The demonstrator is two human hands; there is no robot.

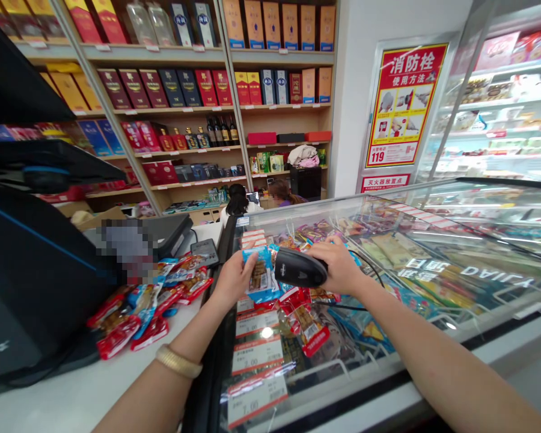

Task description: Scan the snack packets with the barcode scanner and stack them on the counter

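My left hand [240, 278] pinches a blue snack packet [262, 278] with a clear window and a printed label. A black handheld barcode scanner [300, 267] is gripped in my right hand [338, 267], its head pointed left at the packet, close to it. The scanner's cable [369, 264] curves away behind my right hand. Below the scanner, a red snack packet [309, 331] lies on the glass top of the freezer [342, 385]. To the left, a pile of red and blue snack packets [157, 300] rests on the white counter [72, 397].
A black checkout terminal [31, 282] stands at the left, near a small dark device [204, 252]. Price tags [258, 355] line the freezer's left side. Shelves of boxed bottles [175, 90] fill the back wall. Two people [238, 201] are low behind the freezer. A refrigerated display [500, 126] is at right.
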